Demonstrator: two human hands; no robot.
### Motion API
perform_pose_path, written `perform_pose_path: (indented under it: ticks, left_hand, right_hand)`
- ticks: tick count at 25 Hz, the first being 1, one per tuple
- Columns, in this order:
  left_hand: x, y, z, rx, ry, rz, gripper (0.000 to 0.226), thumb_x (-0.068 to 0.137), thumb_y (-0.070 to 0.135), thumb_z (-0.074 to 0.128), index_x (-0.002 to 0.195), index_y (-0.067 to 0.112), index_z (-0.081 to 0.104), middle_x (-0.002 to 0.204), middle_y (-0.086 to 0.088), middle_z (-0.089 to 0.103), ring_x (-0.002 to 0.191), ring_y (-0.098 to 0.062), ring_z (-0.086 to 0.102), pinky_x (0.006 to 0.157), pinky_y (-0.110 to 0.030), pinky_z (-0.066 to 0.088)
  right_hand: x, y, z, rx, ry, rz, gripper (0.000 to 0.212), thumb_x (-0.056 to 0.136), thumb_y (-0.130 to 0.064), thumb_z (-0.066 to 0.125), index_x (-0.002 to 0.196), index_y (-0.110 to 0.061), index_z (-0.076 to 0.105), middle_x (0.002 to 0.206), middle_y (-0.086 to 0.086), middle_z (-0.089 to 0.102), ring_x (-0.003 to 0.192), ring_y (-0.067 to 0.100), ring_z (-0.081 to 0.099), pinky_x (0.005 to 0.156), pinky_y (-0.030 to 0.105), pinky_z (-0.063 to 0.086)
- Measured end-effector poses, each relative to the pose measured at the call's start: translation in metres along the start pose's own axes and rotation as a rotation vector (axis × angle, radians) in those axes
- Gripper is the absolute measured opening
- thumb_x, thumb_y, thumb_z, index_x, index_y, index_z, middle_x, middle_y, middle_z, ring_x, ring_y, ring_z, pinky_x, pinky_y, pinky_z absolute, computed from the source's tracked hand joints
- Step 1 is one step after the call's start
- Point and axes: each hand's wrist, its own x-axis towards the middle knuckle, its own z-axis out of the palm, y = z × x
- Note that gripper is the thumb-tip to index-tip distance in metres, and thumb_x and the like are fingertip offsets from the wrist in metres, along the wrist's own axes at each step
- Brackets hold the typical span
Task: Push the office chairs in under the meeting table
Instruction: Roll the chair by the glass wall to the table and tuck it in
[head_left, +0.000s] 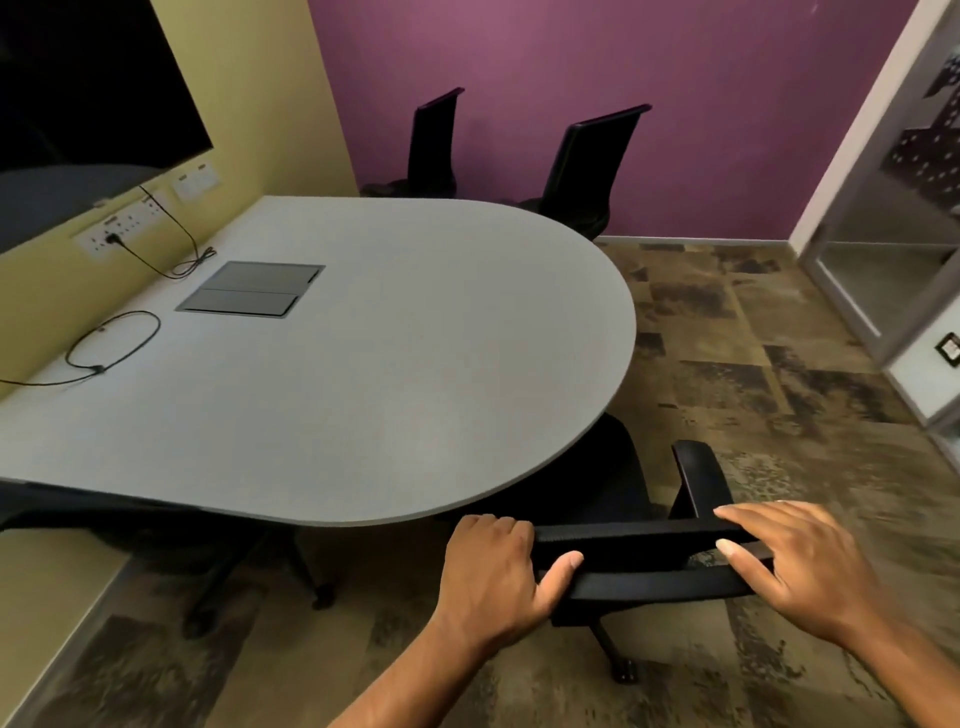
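Purple and yellow walls close off this small meeting room, and the grey rounded worktop (363, 374) fills most of what you see. Your left hand (493, 577) is clenched on the top edge of the nearest office chair's backrest (639, 561), fingers curled over the far side and the thumb pressed against the near face. Your right hand (795, 566) lies on the same edge at its other end, fingers stretched out flat over the top and thumb below; its grip is loose, resting rather than closed around the rim.

Just beyond your grip, the seat (587, 478) of this chair is already partly beneath the curved end of the worktop, while one armrest (698, 478) stands clear of the edge, up and right of your right hand. Below your hands, a caster (623, 673) sits on the mottled brown carpet (753, 364).

Well to the left of your grip, another dark chair (130, 525) is tucked under the near side of the worktop. Far past your hands, two more chairs (434, 145) (592, 171) stand against the purple wall at the worktop's far side. A flush cable hatch (252, 288) and loose black cables (114, 343) lie on the worktop, away to your upper left, under the dark wall screen (88, 93).
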Motion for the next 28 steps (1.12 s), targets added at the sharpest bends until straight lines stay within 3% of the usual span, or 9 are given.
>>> perform_pose_path:
  ticks: [6,9,12,19,23,28]
  left_hand:
    - [-0.032,-0.034,-0.008,0.026,0.076,-0.054,0.067,0.104,0.081,0.034,0.07,0.026,0.052,0.065,0.007,0.053,0.062,-0.018,0.051,0.068,-0.042,0.047]
    - [-0.041,-0.054,-0.011,0.021,0.073,-0.102,0.067,0.104,0.081,0.032,0.077,0.027,0.061,0.069,0.008,0.059,0.067,-0.017,0.056,0.071,-0.042,0.05]
    - [-0.04,-0.068,-0.017,0.023,0.058,-0.145,0.072,0.103,0.082,0.026,0.084,0.027,0.069,0.074,0.009,0.065,0.072,-0.016,0.061,0.075,-0.041,0.051]
    - [-0.048,-0.082,-0.018,0.043,0.048,-0.196,0.071,0.104,0.08,0.028,0.079,0.027,0.067,0.07,0.008,0.064,0.068,-0.018,0.061,0.07,-0.041,0.05]
    - [-0.047,-0.102,-0.021,0.041,0.054,-0.233,0.073,0.104,0.078,0.027,0.085,0.025,0.074,0.072,0.009,0.067,0.072,-0.016,0.064,0.075,-0.04,0.051]
    - [-0.042,-0.133,-0.026,0.076,0.056,-0.259,0.07,0.103,0.077,0.029,0.079,0.025,0.07,0.069,0.008,0.066,0.068,-0.016,0.062,0.073,-0.039,0.05]
  right_hand:
    - [0.018,-0.038,0.014,0.041,0.004,-0.078,0.053,0.097,-0.062,0.049,0.121,-0.026,0.078,0.116,-0.01,0.078,0.106,0.018,0.073,0.093,0.039,0.047]
    - [0.029,-0.056,0.022,0.05,0.007,-0.111,0.051,0.097,-0.062,0.049,0.122,-0.027,0.078,0.117,-0.011,0.078,0.108,0.016,0.072,0.095,0.034,0.043]
    - [0.048,-0.068,0.027,0.064,0.004,-0.134,0.051,0.098,-0.062,0.048,0.122,-0.028,0.077,0.117,-0.012,0.078,0.108,0.014,0.071,0.095,0.035,0.045]
    - [0.077,-0.083,0.034,0.079,-0.01,-0.213,0.049,0.099,-0.061,0.048,0.119,-0.026,0.077,0.116,-0.011,0.078,0.107,0.015,0.072,0.095,0.038,0.049]
    - [0.091,-0.104,0.038,0.064,-0.015,-0.215,0.048,0.098,-0.058,0.049,0.118,-0.025,0.078,0.114,-0.01,0.079,0.106,0.016,0.073,0.095,0.041,0.051]
    - [0.116,-0.131,0.046,0.065,-0.061,-0.208,0.053,0.098,-0.059,0.047,0.119,-0.023,0.078,0.114,-0.007,0.08,0.106,0.018,0.074,0.096,0.042,0.05]
